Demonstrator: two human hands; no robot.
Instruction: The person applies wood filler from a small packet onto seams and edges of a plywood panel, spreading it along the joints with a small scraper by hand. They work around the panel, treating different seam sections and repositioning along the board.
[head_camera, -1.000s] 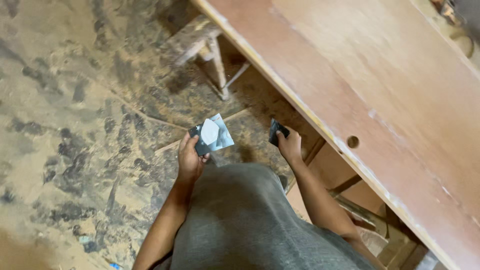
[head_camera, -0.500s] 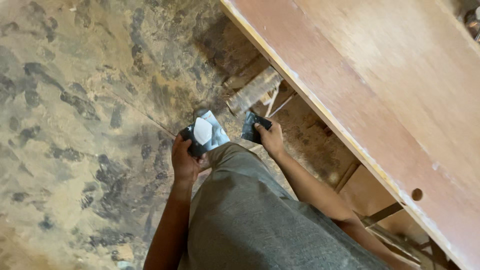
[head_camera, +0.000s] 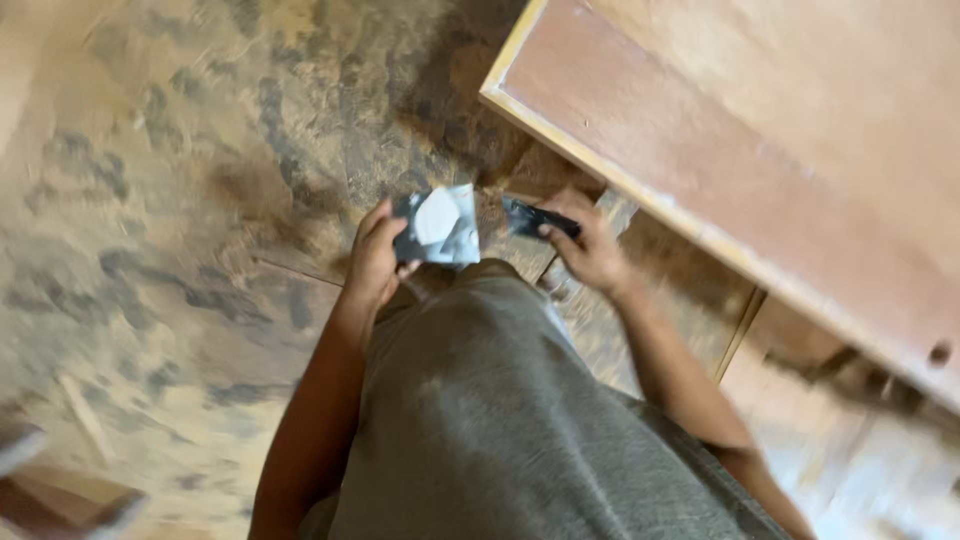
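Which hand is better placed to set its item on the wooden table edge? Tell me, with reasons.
Probably the right hand. It holds the small dark object right beside the wooden table edge, while the left hand, holding the silvery packet, is farther from it, over the floor.

Light warm and even, moderately bright, no hard shadows or glare. Whole view motion-blurred. My hands and what they hold are soft-edged. Floor (head_camera: 180, 200) smeared at left; lower right corner washed out and streaked.
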